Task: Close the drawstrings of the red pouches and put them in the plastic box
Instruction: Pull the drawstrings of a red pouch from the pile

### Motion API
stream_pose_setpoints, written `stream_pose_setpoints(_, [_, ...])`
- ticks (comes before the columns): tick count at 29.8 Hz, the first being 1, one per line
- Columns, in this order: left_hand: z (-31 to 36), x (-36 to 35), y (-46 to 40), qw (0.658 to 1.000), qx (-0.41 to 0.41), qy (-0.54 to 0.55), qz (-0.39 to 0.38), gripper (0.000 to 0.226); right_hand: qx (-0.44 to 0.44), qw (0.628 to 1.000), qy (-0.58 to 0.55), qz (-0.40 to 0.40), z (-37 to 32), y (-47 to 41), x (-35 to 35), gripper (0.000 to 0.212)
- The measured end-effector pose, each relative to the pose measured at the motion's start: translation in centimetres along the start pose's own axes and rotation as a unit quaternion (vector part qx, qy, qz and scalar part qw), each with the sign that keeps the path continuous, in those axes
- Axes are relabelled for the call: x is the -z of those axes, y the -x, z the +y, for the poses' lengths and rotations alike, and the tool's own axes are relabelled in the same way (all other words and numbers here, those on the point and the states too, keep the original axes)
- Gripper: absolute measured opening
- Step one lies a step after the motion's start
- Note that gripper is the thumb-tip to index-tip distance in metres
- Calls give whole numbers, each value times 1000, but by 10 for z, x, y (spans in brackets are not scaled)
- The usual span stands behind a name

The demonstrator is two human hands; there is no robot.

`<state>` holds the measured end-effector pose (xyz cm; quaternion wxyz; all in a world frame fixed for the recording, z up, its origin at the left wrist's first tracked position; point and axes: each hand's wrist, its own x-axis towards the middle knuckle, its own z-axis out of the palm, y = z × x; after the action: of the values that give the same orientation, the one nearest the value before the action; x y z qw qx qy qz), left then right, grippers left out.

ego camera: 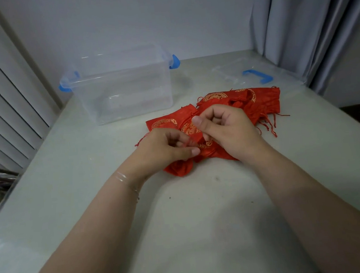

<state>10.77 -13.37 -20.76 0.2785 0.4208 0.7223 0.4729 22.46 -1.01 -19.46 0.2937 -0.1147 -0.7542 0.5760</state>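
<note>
No legible text, label, brand or number appears; the red pouches [241, 103] bear only round gold emblems, whose details are too blurred to read as characters

Shiny red cloth on the pouches [257, 104], with gold printed circles. Clear, smooth plastic for the box [123, 86] (blue plastic clips on its ends). Pale, smooth, matt table [193, 212]. Soft grey cloth curtain [295, 21].

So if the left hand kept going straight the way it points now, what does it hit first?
Probably the right hand: the left hand points rightward across the red pouches, fingertips almost meeting it, though depth is unclear.
</note>
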Motion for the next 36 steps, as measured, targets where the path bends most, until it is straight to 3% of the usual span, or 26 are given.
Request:
stream_pose_setpoints(2, [0, -9, 0, 1000, -10, -22, -11, 15, 3, 998, -58, -17, -4, 1, -3, 11])
stream_pose_setpoints(6, [1, -10, 2, 1000, -5, 20, -19, 15, -20, 996, -84, -10, -4, -1, 6, 43])
stream_pose_setpoints(9, [3, -7, 3, 998, -8, 60, -18, 7, -62, 997, -34, 3, 3, -5, 14, 31])
stream_pose_setpoints(15, [6, -5, 4, 990, 6, 137, -30, 8, -93, 985, 33, -138, 11, -1, 11, 18])
stream_pose_setpoints(19, [3, -5, 4, 991, 12, 125, -33, 8, -67, 990, 58, -113, 8, -1, 11, 7])
stream_pose_setpoints(23, [5, -6, 4, 984, 23, 177, -21, 14, -9, 988, 137, -67, 11, -1, 0, 20])
stream_pose_setpoints(25, [9, -7, 3, 976, 17, 219, -2, 12, -40, 993, 80, -72, 13, -1, -5, 23])
stream_pose_setpoints(29, [14, -6, 3, 965, 0, 255, 62, 9, -111, 975, -182, -55, 12, -2, -6, 29])
stream_pose_setpoints(36, [14, 2, 2, 953, 31, 280, 109, 11, -16, 988, -155, -21, 14, -1, -10, 30])
